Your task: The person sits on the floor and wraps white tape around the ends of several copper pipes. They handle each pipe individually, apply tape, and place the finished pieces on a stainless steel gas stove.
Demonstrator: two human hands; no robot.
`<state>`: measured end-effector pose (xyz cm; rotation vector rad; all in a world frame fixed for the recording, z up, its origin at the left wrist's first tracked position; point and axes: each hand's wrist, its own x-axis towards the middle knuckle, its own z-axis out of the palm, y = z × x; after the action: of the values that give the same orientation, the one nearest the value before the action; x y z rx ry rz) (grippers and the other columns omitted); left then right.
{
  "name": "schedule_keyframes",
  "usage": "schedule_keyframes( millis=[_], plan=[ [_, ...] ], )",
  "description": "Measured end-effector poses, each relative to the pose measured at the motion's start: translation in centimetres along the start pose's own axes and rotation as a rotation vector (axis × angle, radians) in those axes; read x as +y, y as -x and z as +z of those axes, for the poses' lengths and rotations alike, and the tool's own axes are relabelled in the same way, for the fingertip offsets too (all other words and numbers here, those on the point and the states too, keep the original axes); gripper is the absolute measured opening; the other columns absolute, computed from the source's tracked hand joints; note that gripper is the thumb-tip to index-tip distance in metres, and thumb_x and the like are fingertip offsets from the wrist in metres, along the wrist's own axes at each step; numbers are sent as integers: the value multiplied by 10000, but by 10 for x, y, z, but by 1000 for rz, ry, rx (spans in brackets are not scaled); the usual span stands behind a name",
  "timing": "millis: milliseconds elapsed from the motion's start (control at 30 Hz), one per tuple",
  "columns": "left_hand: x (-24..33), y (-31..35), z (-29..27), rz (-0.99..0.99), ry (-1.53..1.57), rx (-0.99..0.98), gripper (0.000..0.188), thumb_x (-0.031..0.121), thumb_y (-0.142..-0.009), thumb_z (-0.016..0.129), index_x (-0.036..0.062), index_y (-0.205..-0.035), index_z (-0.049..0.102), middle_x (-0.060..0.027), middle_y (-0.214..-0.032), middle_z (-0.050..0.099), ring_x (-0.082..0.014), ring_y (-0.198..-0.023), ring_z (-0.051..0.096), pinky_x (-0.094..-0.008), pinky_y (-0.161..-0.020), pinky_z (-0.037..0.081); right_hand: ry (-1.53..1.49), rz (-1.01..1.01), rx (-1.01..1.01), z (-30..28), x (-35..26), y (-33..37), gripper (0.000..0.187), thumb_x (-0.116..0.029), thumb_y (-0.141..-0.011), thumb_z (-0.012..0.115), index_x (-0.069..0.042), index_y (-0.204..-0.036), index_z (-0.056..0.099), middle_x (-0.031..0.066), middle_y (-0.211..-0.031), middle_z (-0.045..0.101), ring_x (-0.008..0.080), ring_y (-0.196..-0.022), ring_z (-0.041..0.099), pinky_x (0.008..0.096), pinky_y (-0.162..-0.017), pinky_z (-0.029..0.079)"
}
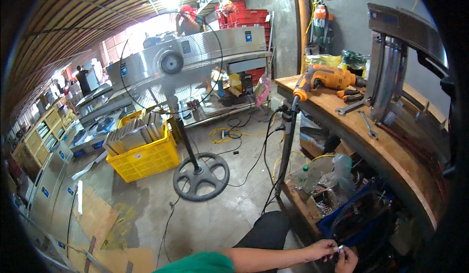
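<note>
- Yellow plastic crate [144,161] on the floor, holding flat metal panels [128,140] stood on edge in rows.
- Black wheel-shaped base [201,176] of a standing fan [172,64], just beside the crate's right side; the fan's round wire guard rises above it.
- Orange-and-black power drill [325,79] lying on its side at the far left corner of the worktop [359,122].
- Green-capped clear bottle [302,179] on the lower shelf, beneath the worktop's front edge.
- Left hand [321,250], below the worktop's front edge and apart from it, thumb and fingers pinched on a small white piece [341,248], too small to identify.
- Right hand [346,261], fingers curled, fingertips narrowed onto the same piece, so it sits between both hands.
- Orange-and-black pliers [350,96] near the drill's front end.
- Open-ended wrench [349,108] nearer the worktop's front edge, beside the pliers.
- Second wrench [368,125] farther right, close along that edge.
- Metal frame [389,72] upright on the worktop, behind the second wrench.
</note>
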<state>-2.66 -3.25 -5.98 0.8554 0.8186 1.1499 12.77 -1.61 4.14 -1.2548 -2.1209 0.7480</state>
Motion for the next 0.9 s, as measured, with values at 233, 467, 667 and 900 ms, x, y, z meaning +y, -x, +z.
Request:
schedule_keyframes(
  millis=[233,467,667,900],
  plan=[
    [12,9,4,-52,-20,-46,300,390,-1016,489,107,-991,585,36,-726,535,-40,-592,462,-192,-516,380,-10,-53,-16,-4,2,5,223,-164,-925,591,-9,-1042,700,175,-966,707,338,-919,662,410,-900,495],
    [14,10,16,-92,-63,-66,285,402,-1011,498,129,-1002,578,39,-680,515,-38,-559,447,-195,-484,357,-27,-109,50,-5,14,14,201,-159,-913,611,-15,-1014,709,170,-933,709,321,-875,674,407,-824,518],
    [8,6,14,-59,-100,-82,306,414,-1019,465,131,-1011,582,41,-679,505,-49,-557,442,-201,-498,371,31,-159,23,-7,8,13,178,-127,-890,624,-18,-1004,709,187,-911,696,351,-831,659,420,-759,520],
    [6,8,4,-34,-54,10,343,436,-1019,447,119,-948,558,39,-586,445,-54,-456,374,-219,-419,315,149,-228,-30,-2,-4,1,195,-149,-909,595,-20,-1014,697,197,-951,684,390,-869,637,430,-782,516]
  ],
)
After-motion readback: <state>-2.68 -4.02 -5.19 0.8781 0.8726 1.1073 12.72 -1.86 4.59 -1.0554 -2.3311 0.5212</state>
